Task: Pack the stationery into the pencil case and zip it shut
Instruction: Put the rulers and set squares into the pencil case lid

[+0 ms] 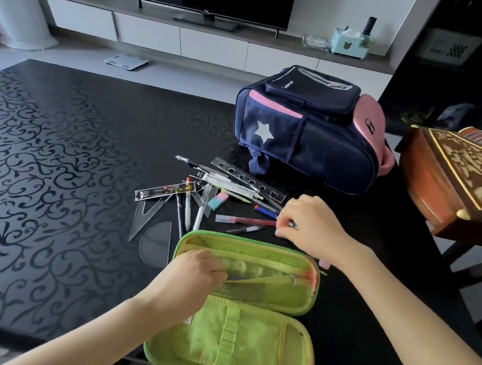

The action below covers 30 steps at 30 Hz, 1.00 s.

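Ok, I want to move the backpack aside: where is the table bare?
Bare: the left half of the table, beyond the set square. Crowded: between backpack and open pencil case, where pens, rulers, left hand and right hand lie.

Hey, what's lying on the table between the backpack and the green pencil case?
Head view shows loose pens, a stencil ruler, an eraser, and the right hand pinching a blue pen.
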Tool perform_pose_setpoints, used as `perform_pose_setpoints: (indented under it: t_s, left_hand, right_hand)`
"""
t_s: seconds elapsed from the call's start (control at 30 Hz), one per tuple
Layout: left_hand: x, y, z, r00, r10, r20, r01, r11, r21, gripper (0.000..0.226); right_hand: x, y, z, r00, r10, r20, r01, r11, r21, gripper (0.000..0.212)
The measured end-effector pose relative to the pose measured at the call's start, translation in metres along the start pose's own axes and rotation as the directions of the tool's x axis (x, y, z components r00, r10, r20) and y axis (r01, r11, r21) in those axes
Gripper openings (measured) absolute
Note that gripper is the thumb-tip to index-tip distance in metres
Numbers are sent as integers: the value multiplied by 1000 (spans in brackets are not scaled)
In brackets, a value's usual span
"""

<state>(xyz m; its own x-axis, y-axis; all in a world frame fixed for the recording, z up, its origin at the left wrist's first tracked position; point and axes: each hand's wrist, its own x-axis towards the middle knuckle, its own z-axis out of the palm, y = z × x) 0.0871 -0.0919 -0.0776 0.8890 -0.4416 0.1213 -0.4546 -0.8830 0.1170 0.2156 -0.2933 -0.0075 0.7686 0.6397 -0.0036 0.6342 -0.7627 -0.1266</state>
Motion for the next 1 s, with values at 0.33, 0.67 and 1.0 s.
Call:
perform_pose_setpoints:
  t_s: [0.33, 0.67, 1.0]
  left_hand:
    - [-7, 9, -8, 998, 8, -65, -8, 1000, 6, 36]
    - [-7, 13, 0, 994, -10, -110, 11, 1000, 9, 29]
    - [-2, 8, 1, 998, -55, -42, 54, 998, -28, 35]
  right_hand:
    - [-39, -77, -2, 953, -242, -180, 154, 904, -399, 31]
    - [-70, -16, 30, 833, 315, -454, -302, 948, 103, 13]
    - [-63, 33, 62, 939, 337, -71, -340, 939, -49, 22]
